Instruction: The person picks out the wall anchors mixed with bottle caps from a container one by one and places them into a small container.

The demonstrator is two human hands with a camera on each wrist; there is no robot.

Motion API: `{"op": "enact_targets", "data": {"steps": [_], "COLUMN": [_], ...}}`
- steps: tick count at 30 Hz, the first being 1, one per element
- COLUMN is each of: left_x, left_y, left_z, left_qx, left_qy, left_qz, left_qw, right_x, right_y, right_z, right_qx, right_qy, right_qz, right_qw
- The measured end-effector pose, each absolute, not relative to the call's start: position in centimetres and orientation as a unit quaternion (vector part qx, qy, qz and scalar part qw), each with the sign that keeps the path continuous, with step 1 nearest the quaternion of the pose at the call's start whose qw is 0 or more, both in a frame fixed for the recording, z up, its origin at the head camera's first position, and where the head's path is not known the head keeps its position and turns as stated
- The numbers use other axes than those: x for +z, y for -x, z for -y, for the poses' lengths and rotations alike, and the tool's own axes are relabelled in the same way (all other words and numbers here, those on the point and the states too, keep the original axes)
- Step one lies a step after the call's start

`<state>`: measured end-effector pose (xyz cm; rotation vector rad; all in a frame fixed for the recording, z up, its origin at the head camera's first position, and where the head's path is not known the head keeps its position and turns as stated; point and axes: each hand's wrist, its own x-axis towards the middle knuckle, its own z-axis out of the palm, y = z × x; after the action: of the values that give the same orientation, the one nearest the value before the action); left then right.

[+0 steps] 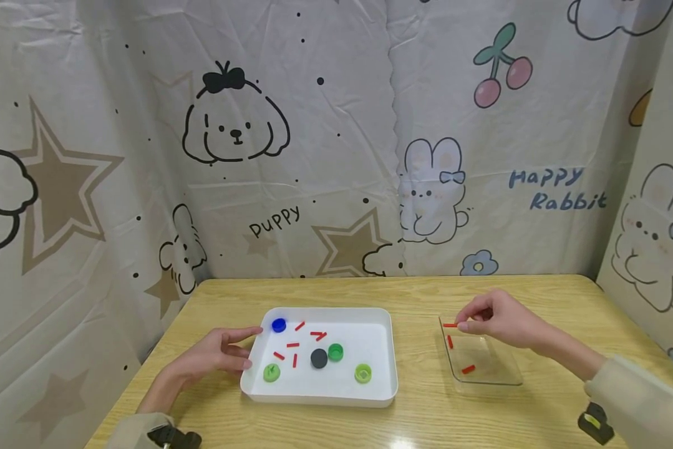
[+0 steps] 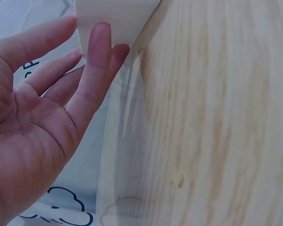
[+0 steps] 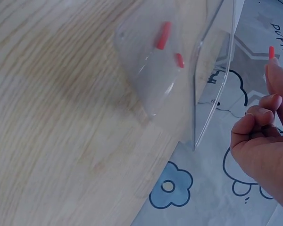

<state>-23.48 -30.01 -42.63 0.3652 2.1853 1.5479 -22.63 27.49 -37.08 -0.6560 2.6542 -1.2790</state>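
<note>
My left hand (image 1: 215, 352) rests against the left side of a white tray (image 1: 319, 399), its fingers extended and spread along the wall. The left wrist view shows the same fingers (image 2: 98, 61) touching the tray's corner (image 2: 120, 16). With thumb and forefinger, my right hand (image 1: 504, 319) pinches a short red stick (image 1: 449, 325) above the left rim of a clear plastic box (image 1: 492, 383). In the right wrist view the held stick (image 3: 271, 52) pokes up past the fingertips. Inside the box lie two more red sticks (image 1: 468, 369).
Several red sticks (image 1: 293, 345) are scattered in the tray's left half. Among them are a blue cap (image 1: 279, 325), a black cap (image 1: 319, 358), a green cap (image 1: 335, 352) and two light green caps (image 1: 363, 373). A patterned curtain (image 1: 342, 125) hangs behind the wooden table (image 1: 420, 299).
</note>
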Motion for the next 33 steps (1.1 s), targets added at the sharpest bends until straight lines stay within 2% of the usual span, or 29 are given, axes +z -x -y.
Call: {"op": "enact_targets", "data": {"steps": [33], "left_x": [-42.7], "left_y": [23.4], "left_z": [30.0], "left_qx": [0.552], "left_qy": [-0.12], "left_qz": [-0.797], "left_qw": [0.213], "right_x": [-39.4], "right_y": [21.6], "right_z": [-29.3], "right_qx": [-0.398], "right_qy": [0.212], "right_qz": [-0.89], "right_qw": [0.061]}}
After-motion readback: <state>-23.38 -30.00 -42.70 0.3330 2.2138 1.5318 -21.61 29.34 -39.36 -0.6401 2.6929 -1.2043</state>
